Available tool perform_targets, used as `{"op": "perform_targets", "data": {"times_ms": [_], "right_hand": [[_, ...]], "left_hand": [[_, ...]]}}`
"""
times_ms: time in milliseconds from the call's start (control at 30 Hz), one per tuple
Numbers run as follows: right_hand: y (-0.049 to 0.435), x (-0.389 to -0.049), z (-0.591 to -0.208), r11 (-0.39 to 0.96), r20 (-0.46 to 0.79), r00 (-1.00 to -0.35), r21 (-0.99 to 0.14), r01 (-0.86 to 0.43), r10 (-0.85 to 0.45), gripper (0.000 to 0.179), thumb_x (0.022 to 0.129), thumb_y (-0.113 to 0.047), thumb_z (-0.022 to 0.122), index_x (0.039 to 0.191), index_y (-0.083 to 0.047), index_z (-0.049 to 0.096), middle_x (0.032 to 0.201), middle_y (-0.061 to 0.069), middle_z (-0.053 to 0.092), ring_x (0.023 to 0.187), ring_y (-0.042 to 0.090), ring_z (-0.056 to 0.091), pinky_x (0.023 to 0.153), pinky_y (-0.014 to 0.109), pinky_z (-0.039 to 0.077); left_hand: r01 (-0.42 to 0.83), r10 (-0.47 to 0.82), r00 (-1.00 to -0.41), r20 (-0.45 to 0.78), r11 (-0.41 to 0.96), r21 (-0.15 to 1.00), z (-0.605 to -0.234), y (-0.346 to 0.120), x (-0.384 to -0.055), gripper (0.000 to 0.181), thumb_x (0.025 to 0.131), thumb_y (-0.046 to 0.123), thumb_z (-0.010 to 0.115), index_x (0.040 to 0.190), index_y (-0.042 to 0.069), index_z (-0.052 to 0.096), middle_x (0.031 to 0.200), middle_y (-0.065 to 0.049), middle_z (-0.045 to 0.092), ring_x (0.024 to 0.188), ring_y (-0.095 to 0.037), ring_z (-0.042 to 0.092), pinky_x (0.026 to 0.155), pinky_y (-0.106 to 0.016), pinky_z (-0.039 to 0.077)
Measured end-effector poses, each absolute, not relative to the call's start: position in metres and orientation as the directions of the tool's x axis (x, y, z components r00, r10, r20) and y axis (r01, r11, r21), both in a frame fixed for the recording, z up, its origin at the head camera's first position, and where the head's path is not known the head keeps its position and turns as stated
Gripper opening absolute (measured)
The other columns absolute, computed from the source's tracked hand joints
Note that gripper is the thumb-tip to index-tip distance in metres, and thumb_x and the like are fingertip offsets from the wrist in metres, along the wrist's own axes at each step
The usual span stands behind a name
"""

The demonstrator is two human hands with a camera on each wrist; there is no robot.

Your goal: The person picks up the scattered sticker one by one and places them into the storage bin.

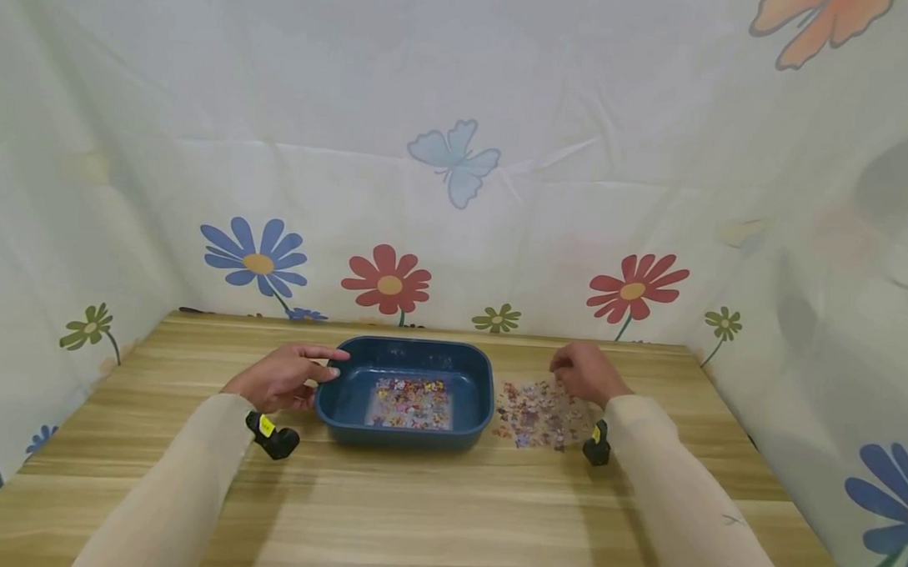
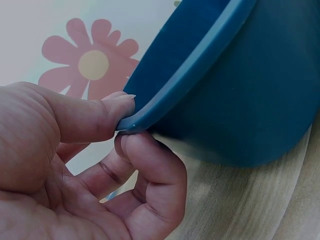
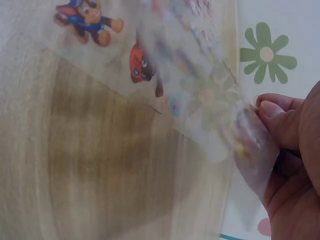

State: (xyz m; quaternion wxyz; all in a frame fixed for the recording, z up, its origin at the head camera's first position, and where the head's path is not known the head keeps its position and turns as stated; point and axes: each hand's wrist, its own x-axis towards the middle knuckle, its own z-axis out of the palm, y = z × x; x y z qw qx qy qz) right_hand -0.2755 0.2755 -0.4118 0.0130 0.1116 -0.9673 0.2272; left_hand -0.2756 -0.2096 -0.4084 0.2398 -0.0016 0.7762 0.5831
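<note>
A dark blue plastic basin [image 1: 403, 439] stands on the wooden table. Inside it, on the bottom, lies a clear sheet of colourful stickers [image 1: 410, 404]. My left hand [image 1: 281, 378] pinches the basin's left rim between thumb and fingers; the left wrist view shows the thumb over the rim [image 2: 187, 70] and curled fingers beneath. To the right of the basin is a second transparent sticker sheet [image 1: 539, 416] with small cartoon dogs printed on it. My right hand [image 1: 588, 372] pinches this sheet by its far right corner, and in the right wrist view the sheet [image 3: 165, 85] bends upward toward the fingers.
The wooden tabletop [image 1: 431, 508] extends in front of the basin and to both sides. A white cloth backdrop [image 1: 315, 187] with printed flowers and butterflies hangs behind the table and along its sides. Black wrist cameras [image 1: 272, 436] sit on both wrists.
</note>
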Motion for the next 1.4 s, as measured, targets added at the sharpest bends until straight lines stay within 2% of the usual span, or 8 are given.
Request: {"op": "perform_targets", "data": {"times_ms": [200, 367, 467, 1000, 1200, 1400], "right_hand": [[0.283, -0.273, -0.414, 0.822, 0.079, -0.979, -0.532, -0.202, -0.189, 0.020, 0.099, 0.001, 0.059, 0.107, 0.004, 0.076, 0.100, 0.017, 0.076, 0.079, 0.019, 0.067, 0.072, 0.035, 0.058], [0.284, -0.272, -0.411, 0.837, 0.092, -0.983, -0.515, -0.184, -0.159, 0.018, 0.097, 0.000, 0.062, 0.106, 0.001, 0.078, 0.103, 0.015, 0.076, 0.090, 0.023, 0.067, 0.082, 0.040, 0.058], [0.284, -0.271, -0.406, 0.837, 0.079, -0.987, -0.523, -0.162, -0.141, 0.018, 0.098, -0.001, 0.061, 0.106, 0.000, 0.077, 0.105, 0.016, 0.076, 0.093, 0.025, 0.066, 0.083, 0.041, 0.058], [0.285, -0.270, -0.398, 0.766, 0.077, -0.993, -0.631, -0.122, -0.095, 0.020, 0.102, -0.001, 0.058, 0.103, -0.001, 0.078, 0.099, 0.014, 0.076, 0.083, 0.020, 0.062, 0.071, 0.028, 0.052], [0.285, -0.271, -0.397, 0.713, 0.095, -0.990, -0.687, -0.141, -0.104, 0.021, 0.102, 0.001, 0.057, 0.105, 0.005, 0.076, 0.096, 0.017, 0.076, 0.076, 0.015, 0.063, 0.066, 0.026, 0.053], [0.283, -0.269, -0.392, 0.665, 0.089, -0.989, -0.732, -0.147, -0.120, 0.022, 0.104, 0.002, 0.055, 0.111, 0.011, 0.073, 0.100, 0.021, 0.076, 0.076, 0.013, 0.066, 0.065, 0.025, 0.056]], "left_hand": [[-0.280, 0.285, -0.883, -0.373, 0.318, 0.906, -0.408, -0.209, -0.274, 0.052, 0.104, 0.011, 0.059, 0.156, 0.013, 0.049, 0.152, -0.023, 0.049, 0.071, -0.022, 0.056, 0.066, -0.030, 0.051], [-0.272, 0.288, -0.885, -0.367, 0.319, 0.908, -0.408, -0.208, -0.274, 0.052, 0.104, 0.012, 0.059, 0.156, 0.013, 0.049, 0.153, -0.023, 0.049, 0.071, -0.022, 0.056, 0.066, -0.030, 0.051], [-0.270, 0.288, -0.885, -0.365, 0.320, 0.908, -0.408, -0.207, -0.275, 0.052, 0.104, 0.012, 0.059, 0.156, 0.013, 0.050, 0.153, -0.023, 0.049, 0.071, -0.022, 0.056, 0.065, -0.030, 0.050], [-0.275, 0.280, -0.886, -0.370, 0.324, 0.905, -0.406, -0.207, -0.275, 0.053, 0.104, 0.012, 0.060, 0.156, 0.013, 0.049, 0.154, -0.024, 0.048, 0.072, -0.023, 0.057, 0.066, -0.030, 0.051], [-0.271, 0.279, -0.886, -0.370, 0.335, 0.902, -0.407, -0.208, -0.275, 0.052, 0.104, 0.012, 0.060, 0.155, 0.013, 0.050, 0.152, -0.024, 0.049, 0.072, -0.022, 0.057, 0.066, -0.030, 0.051], [-0.270, 0.288, -0.884, -0.369, 0.330, 0.905, -0.407, -0.210, -0.275, 0.052, 0.105, 0.012, 0.058, 0.156, 0.013, 0.049, 0.150, -0.023, 0.050, 0.073, -0.023, 0.057, 0.066, -0.031, 0.051]]}}
